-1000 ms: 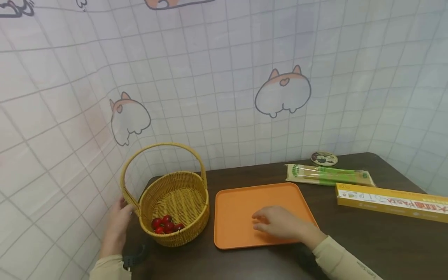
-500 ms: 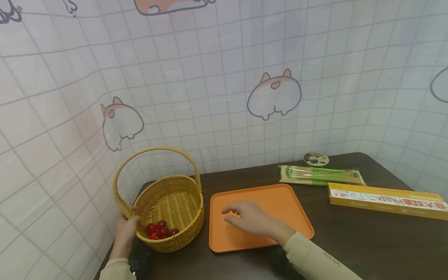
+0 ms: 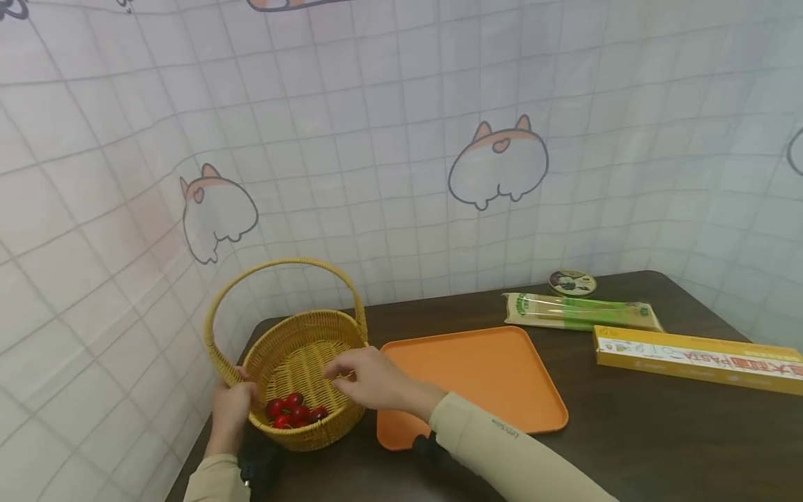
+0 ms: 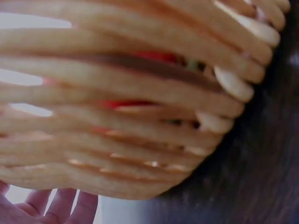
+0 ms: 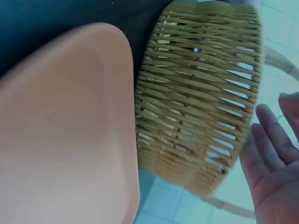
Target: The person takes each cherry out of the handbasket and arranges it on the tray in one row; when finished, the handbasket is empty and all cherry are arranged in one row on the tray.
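A round yellow wicker basket (image 3: pixel 316 438) with a tall arched handle stands at the left of the table. Several dark red cherries (image 3: pixel 295 410) lie at its near side. My left hand (image 3: pixel 231 408) grips the basket's left rim by the foot of the handle, thumb toward the inside. In the left wrist view the woven wall (image 4: pixel 117 121) fills most of the picture, with red showing through gaps. Over the basket's right rim hovers my right hand (image 3: pixel 373 380), fingers loosely bent and holding nothing. The right wrist view shows these fingers (image 5: pixel 268 133) beside the rim.
An orange tray (image 3: pixel 483 369) lies right of the basket, partly under my right forearm. Farther right are a green-and-clear noodle packet (image 3: pixel 583 312), a yellow pasta box (image 3: pixel 696 359) and a round tin (image 3: pixel 572 282). A white grid-patterned curtain (image 3: pixel 376 174) encloses the table's back and left.
My right hand has moved left from above the tray to the basket's right rim. The left hand has come from beside the basket to grip its rim at the handle.
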{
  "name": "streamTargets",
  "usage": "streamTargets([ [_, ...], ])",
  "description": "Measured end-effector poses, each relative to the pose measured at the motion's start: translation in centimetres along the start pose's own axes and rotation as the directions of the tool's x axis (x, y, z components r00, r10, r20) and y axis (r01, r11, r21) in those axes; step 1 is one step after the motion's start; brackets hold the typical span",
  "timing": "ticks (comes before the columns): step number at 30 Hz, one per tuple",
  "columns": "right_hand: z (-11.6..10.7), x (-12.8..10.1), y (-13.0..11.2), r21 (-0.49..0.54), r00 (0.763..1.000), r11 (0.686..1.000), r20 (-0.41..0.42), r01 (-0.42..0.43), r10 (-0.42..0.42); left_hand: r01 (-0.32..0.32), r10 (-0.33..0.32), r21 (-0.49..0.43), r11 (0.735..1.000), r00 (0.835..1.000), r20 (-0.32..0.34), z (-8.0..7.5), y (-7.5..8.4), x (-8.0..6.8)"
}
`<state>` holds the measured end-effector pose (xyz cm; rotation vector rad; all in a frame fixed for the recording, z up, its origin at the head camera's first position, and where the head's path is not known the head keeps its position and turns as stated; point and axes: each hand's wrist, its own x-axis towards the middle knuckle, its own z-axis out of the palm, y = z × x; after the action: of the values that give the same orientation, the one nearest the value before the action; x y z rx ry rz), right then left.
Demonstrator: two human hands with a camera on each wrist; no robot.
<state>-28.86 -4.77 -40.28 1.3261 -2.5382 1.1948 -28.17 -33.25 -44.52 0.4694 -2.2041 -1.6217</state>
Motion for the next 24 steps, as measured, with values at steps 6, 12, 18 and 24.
streamTargets([
  [6, 1.8, 2.1, 0.0, -0.185, 0.99, 0.975, 0.05, -0.123, 0.134, -0.036, 0.034, -0.034, 0.999, 0.999, -0.034, 0.7, 0.5, -0.2],
  [12, 3.1, 3.3, -0.1, -0.242, 0.971, 0.95, 0.088, -0.196, 0.223, -0.015, 0.015, 0.002, 1.0, 0.998, -0.054, 1.2, 0.2, -0.4],
  [18, 3.5, 4.0, -0.2, -0.3, 0.958, 0.938, 0.168, -0.177, 0.234, 0.001, 0.0, 0.017, 1.0, 0.999, -0.053, 1.4, 0.2, -0.5],
  [24, 4.1, 5.0, -0.3, -0.282, 0.942, 0.948, 0.254, -0.146, 0.221, 0.02, -0.019, 0.012, 1.0, 0.999, -0.048, 1.0, 0.6, -0.8],
])
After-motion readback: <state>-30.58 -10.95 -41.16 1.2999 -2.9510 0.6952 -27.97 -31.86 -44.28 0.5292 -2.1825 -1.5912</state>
